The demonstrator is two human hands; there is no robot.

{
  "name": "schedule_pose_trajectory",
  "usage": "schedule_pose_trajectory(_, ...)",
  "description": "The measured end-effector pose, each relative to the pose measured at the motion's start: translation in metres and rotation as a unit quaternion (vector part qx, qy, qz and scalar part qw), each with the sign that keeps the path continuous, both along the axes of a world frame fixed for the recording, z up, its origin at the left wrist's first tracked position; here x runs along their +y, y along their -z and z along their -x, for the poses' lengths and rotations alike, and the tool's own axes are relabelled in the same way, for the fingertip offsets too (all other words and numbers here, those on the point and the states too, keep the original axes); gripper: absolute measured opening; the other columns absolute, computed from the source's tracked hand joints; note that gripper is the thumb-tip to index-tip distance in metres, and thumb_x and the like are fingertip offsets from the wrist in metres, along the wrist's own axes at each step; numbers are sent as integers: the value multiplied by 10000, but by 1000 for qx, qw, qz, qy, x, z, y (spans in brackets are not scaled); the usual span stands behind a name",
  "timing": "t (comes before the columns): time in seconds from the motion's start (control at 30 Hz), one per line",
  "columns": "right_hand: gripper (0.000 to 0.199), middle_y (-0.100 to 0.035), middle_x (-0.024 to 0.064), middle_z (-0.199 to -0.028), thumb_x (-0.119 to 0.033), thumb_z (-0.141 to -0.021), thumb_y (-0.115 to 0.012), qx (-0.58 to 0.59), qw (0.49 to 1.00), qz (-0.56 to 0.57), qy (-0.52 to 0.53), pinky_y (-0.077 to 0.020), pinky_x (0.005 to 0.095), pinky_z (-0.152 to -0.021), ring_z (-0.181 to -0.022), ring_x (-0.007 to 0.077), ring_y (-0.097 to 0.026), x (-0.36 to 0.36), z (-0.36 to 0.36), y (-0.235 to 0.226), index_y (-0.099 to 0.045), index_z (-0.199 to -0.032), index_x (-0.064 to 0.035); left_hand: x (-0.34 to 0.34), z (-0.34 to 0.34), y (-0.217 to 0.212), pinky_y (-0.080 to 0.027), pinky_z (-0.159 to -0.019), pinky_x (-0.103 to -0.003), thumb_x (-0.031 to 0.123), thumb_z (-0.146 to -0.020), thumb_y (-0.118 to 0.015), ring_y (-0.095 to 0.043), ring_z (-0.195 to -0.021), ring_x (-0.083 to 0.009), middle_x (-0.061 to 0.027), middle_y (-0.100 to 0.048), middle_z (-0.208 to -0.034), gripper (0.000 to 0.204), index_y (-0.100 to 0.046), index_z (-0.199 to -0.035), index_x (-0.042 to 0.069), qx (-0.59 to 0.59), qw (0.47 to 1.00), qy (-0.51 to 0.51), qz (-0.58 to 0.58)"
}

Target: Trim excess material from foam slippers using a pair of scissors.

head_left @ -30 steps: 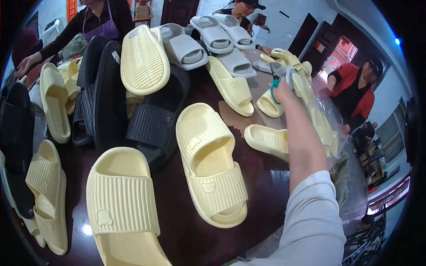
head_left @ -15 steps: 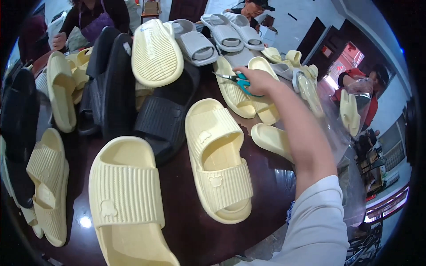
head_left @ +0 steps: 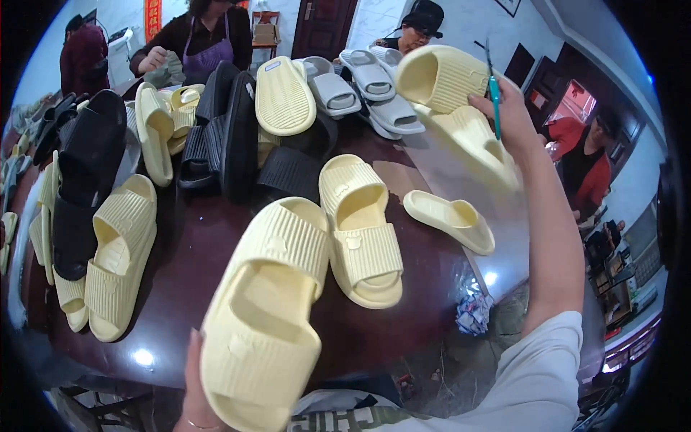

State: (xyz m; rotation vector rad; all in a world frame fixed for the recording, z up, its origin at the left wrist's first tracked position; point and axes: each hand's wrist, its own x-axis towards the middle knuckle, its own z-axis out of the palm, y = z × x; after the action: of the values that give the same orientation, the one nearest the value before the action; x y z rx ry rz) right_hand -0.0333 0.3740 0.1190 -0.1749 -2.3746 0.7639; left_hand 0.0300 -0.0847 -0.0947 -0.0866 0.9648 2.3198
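Left hand [head_left: 194, 392] now in view, grasping cream slippers [head_left: 270, 302] left of table pair [head_left: 369, 252]; right hand [head_left: 508, 115], beyond pair's right, clutches scissors [head_left: 494, 101] plus raised slippers [head_left: 448, 78]: both hands now occupied.

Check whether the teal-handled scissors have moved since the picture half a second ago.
Yes: judged against the lit doorway, the scissors in the right hand have moved rightward, toward it.

This looks like a workshop or packing room: many yellow, black and grey slippers [head_left: 286, 101] crowd the desk [head_left: 194, 266], with scissors [head_left: 494, 104] above it. Behind the desk, 1 person [head_left: 193, 32] wears a purple apron [head_left: 210, 56] and 1 a black hat [head_left: 423, 18]; a brown door [head_left: 324, 29] stands farther back.
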Motion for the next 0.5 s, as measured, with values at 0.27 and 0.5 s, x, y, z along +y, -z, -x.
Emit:
schedule_pose_trajectory(0.27,369,-603,101,-930,-27,-760,-648,20,874,446,-194,-523,285,-675,-767,169,-616,-160,-90,53,-478,-1085,11,-72,52,22,-365,-964,-373,287,-932,-381,-431,-1161,-271,-154,-399,-1298,433,-345,-1307,73,206,883,-419,50)
schedule_pose_trajectory(0.5,410,-584,84,-931,-30,-761,-659,18,794,559,-237,-516,304,-702,-781,178,-601,-218,-81,119,-443,-1109,2,-10,-27,-37,-298,-989,-428,218,-812,-591,-338,-1214,-354,-201,-357,-1297,639,-252,-1309,4,654,436,-279,552)
